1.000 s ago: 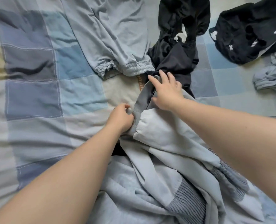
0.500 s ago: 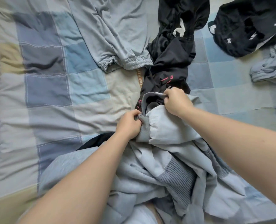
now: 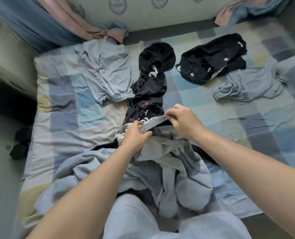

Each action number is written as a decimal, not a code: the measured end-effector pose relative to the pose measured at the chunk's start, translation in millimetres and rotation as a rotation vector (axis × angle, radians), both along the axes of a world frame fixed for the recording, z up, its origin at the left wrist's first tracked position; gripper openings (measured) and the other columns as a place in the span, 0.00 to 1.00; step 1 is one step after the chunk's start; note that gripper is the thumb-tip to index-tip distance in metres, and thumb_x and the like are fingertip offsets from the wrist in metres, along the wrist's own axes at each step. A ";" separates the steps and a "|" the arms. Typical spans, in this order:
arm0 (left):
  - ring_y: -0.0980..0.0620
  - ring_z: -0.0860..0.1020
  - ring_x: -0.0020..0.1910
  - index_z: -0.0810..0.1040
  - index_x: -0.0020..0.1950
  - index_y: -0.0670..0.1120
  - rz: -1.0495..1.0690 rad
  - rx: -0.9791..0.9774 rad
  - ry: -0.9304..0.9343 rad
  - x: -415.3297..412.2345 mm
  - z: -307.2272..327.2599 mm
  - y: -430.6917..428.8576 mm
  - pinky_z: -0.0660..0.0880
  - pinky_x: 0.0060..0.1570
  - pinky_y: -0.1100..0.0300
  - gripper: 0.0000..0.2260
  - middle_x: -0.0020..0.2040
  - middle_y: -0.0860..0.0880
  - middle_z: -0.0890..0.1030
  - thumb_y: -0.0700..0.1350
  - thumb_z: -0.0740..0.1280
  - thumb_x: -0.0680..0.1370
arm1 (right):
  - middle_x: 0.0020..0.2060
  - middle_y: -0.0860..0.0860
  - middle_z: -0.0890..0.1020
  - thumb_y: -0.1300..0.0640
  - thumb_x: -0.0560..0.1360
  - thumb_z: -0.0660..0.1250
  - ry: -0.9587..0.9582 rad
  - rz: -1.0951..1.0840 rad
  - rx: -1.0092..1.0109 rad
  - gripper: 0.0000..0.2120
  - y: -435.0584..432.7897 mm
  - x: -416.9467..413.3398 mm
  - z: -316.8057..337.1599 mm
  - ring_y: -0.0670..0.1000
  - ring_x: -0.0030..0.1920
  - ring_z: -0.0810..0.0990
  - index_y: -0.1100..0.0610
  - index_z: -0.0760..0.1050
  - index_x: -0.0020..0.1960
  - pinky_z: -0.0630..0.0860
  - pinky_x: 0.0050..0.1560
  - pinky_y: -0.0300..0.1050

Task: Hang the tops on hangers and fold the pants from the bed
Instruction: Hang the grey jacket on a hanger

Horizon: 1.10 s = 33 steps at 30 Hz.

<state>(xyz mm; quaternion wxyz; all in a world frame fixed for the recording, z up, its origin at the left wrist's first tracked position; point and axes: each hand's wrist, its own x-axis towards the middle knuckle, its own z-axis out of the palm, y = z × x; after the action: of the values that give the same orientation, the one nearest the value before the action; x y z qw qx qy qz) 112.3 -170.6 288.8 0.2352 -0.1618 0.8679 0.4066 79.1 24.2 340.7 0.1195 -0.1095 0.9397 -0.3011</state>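
Observation:
A crumpled light grey sweatshirt point(image 3: 169, 171) with ribbed panels lies on the near part of the bed. My left hand point(image 3: 136, 135) and my right hand point(image 3: 183, 120) both pinch its grey band point(image 3: 155, 122), stretched between them and lifted off the bed. Just beyond the band a black garment with pink and white lettering point(image 3: 148, 94) stretches away up the bed. Grey pants with an elastic cuff point(image 3: 107, 73) lie to the left of it. Another black garment with small white marks point(image 3: 210, 59) and a grey bundle point(image 3: 248, 87) lie at the right.
The bed has a blue, grey and beige patchwork cover point(image 3: 70, 107) and reaches a pale wall point(image 3: 143, 12) at the back. Blue and pink curtains point(image 3: 53, 23) hang at the back left. Dark items point(image 3: 20, 144) lie on the floor to the left.
The view has pulled back and up, showing the whole bed. Both hands have drawn the grey band up and toward me; the right hand went from lying flat on the cloth to pinching it.

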 end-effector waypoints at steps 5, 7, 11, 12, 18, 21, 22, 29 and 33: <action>0.45 0.76 0.61 0.75 0.62 0.54 -0.140 -0.145 0.143 42.5 75.8 71.3 0.73 0.61 0.44 0.14 0.60 0.50 0.80 0.51 0.68 0.76 | 0.48 0.51 0.75 0.63 0.81 0.63 0.115 0.078 -0.121 0.12 50.5 41.8 76.4 0.54 0.52 0.77 0.60 0.82 0.60 0.71 0.54 0.45; 0.43 0.77 0.55 0.76 0.52 0.55 -0.121 -0.178 0.205 59.8 101.6 90.9 0.74 0.59 0.43 0.04 0.51 0.51 0.81 0.47 0.64 0.78 | 0.46 0.50 0.74 0.64 0.81 0.64 0.149 0.113 -0.163 0.11 65.2 58.3 107.3 0.51 0.50 0.74 0.61 0.82 0.60 0.66 0.49 0.37; 0.39 0.78 0.51 0.77 0.46 0.49 -0.113 -0.198 0.271 88.6 149.8 106.2 0.75 0.55 0.44 0.07 0.44 0.47 0.81 0.42 0.59 0.78 | 0.48 0.53 0.77 0.65 0.80 0.63 0.175 0.153 -0.209 0.11 82.3 86.6 171.2 0.50 0.50 0.74 0.61 0.81 0.59 0.67 0.51 0.36; 0.39 0.78 0.49 0.76 0.44 0.49 -0.123 -0.197 0.283 95.5 161.8 105.6 0.75 0.54 0.43 0.07 0.42 0.47 0.81 0.42 0.59 0.77 | 0.48 0.54 0.79 0.65 0.80 0.63 0.172 0.159 -0.217 0.10 82.7 93.3 187.5 0.51 0.50 0.75 0.60 0.81 0.58 0.69 0.53 0.39; 0.39 0.78 0.50 0.75 0.47 0.50 -0.118 -0.141 0.400 120.7 226.4 68.3 0.75 0.54 0.45 0.06 0.47 0.46 0.82 0.48 0.61 0.81 | 0.34 0.45 0.75 0.63 0.81 0.59 0.189 0.143 -0.269 0.15 67.3 125.4 275.2 0.46 0.35 0.71 0.45 0.74 0.43 0.68 0.40 0.42; 0.41 0.78 0.48 0.75 0.48 0.49 -0.105 -0.167 0.486 128.1 251.5 35.5 0.75 0.51 0.48 0.08 0.45 0.46 0.81 0.51 0.62 0.82 | 0.30 0.43 0.72 0.63 0.82 0.59 0.249 0.035 -0.416 0.12 53.3 136.3 310.4 0.41 0.29 0.67 0.51 0.75 0.44 0.64 0.33 0.35; 0.41 0.77 0.47 0.75 0.46 0.49 -0.114 -0.162 0.494 132.0 257.8 24.7 0.75 0.49 0.48 0.07 0.43 0.46 0.80 0.50 0.63 0.82 | 0.29 0.41 0.73 0.63 0.82 0.59 0.264 -0.012 -0.475 0.12 48.0 140.0 321.0 0.40 0.29 0.68 0.52 0.76 0.44 0.64 0.32 0.33; 0.53 0.73 0.36 0.70 0.39 0.51 -0.014 0.001 0.671 133.6 322.3 -16.5 0.65 0.35 0.59 0.12 0.36 0.52 0.75 0.44 0.63 0.82 | 0.34 0.41 0.79 0.59 0.82 0.62 0.333 -0.052 -0.622 0.11 8.5 152.7 398.2 0.42 0.37 0.75 0.50 0.79 0.44 0.71 0.40 0.33; 0.53 0.72 0.38 0.70 0.41 0.51 0.069 0.105 0.795 129.7 371.3 -32.8 0.66 0.38 0.58 0.12 0.36 0.54 0.75 0.42 0.60 0.83 | 0.35 0.48 0.79 0.55 0.82 0.64 0.348 0.005 -0.600 0.09 -1.6 151.0 435.0 0.46 0.37 0.76 0.54 0.80 0.44 0.72 0.41 0.41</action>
<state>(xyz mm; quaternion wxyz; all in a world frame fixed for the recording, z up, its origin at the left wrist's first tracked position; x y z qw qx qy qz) 242.0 -203.3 660.1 -0.1249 -0.0085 0.8634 0.4888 230.1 22.6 775.7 -0.0792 -0.1916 0.8153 -0.5406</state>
